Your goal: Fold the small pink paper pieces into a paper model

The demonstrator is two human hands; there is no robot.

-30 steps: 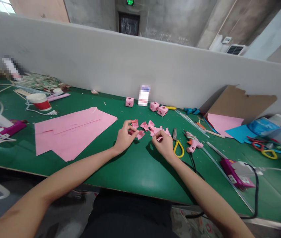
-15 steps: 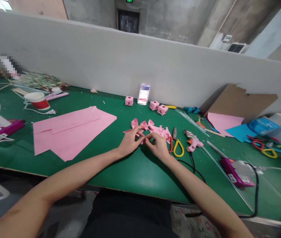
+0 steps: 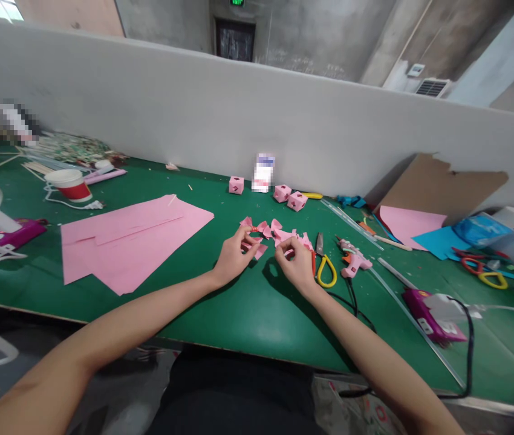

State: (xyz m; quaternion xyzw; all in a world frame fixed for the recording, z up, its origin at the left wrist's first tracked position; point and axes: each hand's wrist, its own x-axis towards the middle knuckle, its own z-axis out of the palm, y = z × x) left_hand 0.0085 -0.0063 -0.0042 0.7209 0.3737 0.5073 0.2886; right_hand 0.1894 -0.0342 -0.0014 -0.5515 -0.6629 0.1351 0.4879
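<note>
My left hand is closed on a small piece of folded pink paper, which sticks out past the fingertips. A short gap to the right, my right hand has its thumb and index finger pinched together; whatever is between them is too small to make out. Just beyond both hands lie several pink paper scraps, some curled. Scissors with red and yellow handles rest beside my right hand, their red loop partly hidden by it. Further right lies a pink glue gun.
Pink paper sheets lie to the left. Pink paper cubes stand near the grey partition. At right are a purple power strip, cables, clear sticks and cardboard. A paper cup stands at far left.
My hands have moved apart from each other, the right one shifting right and the left one slightly left. The pink paper in my left hand now shows more.
</note>
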